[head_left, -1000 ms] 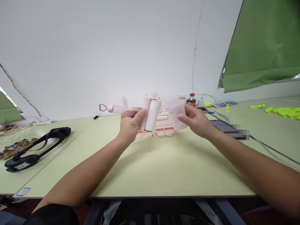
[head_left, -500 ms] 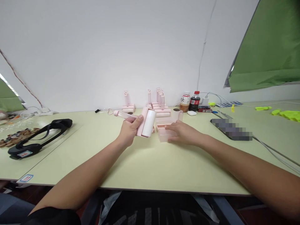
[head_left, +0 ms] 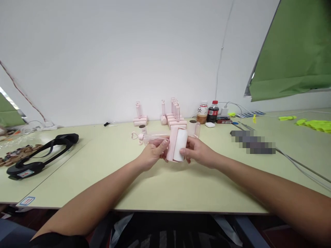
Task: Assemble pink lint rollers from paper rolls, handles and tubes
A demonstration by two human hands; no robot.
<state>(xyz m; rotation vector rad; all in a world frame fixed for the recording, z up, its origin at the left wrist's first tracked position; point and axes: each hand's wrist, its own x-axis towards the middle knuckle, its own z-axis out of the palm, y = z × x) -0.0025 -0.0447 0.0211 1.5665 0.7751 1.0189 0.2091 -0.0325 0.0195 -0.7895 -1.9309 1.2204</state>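
Note:
My left hand (head_left: 153, 155) is closed around the clear handle of a pink lint roller (head_left: 177, 144), whose heart-shaped end (head_left: 134, 136) points left. The roller's white paper roll faces me, held a little above the pale green table (head_left: 165, 186). My right hand (head_left: 198, 151) grips the right side of the roll, fingers wrapped round it. Behind the roller, partly hidden, lies a pink case (head_left: 178, 126) on the table.
More pink lint rollers (head_left: 173, 113) stand in a group at the back by the wall, with two bottles (head_left: 208, 112) to their right. A black headset (head_left: 38, 156) lies at left. A dark flat device (head_left: 252, 144) and cables lie at right.
My right hand put the clear cover down on the table, then came back and took hold of the roll. The left hand brought the roller lower and nearer to me.

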